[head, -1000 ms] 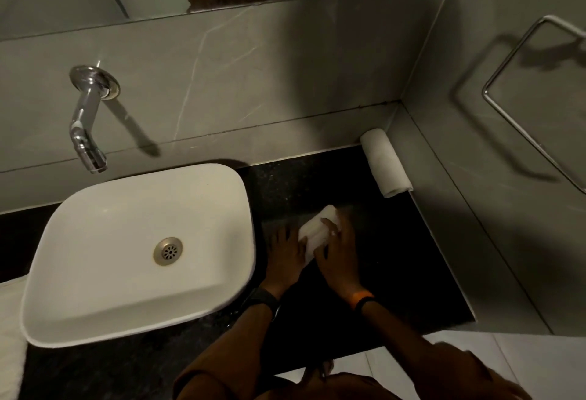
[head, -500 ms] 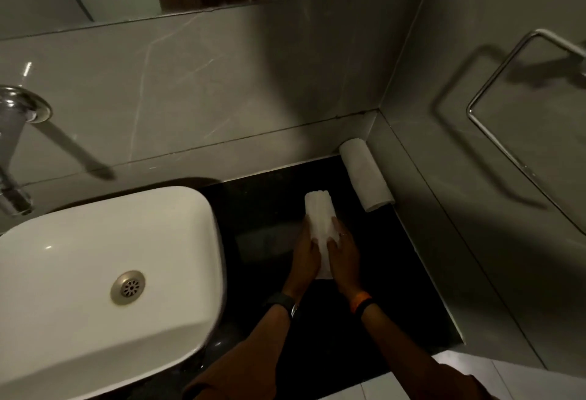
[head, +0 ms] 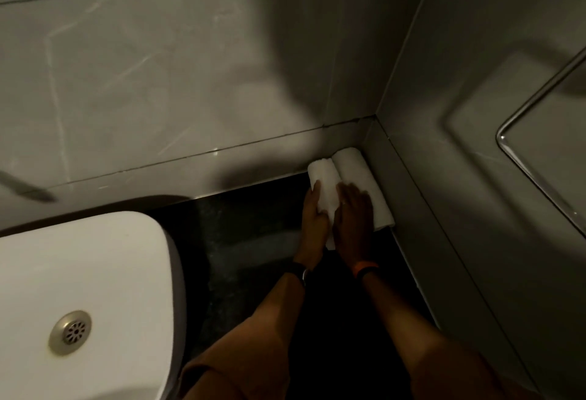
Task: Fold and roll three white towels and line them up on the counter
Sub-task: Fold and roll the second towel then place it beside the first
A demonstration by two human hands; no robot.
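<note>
Two rolled white towels lie side by side in the back right corner of the dark counter (head: 253, 241). The first rolled towel (head: 361, 174) rests against the right wall. The second rolled towel (head: 325, 187) touches its left side. My left hand (head: 314, 218) grips the second roll along its left edge. My right hand (head: 353, 215) presses flat on top, across the seam between both rolls. No third towel shows in this view.
A white basin (head: 95, 272) with a metal drain (head: 70, 332) fills the lower left. Grey tiled walls meet in the corner behind the towels. A chrome towel rail (head: 523, 133) hangs on the right wall. A mirror edge runs along the top.
Both hands carried the second roll from the middle of the counter back and right until it lay against the first roll. The camera view swung right, so the tap left the frame.
</note>
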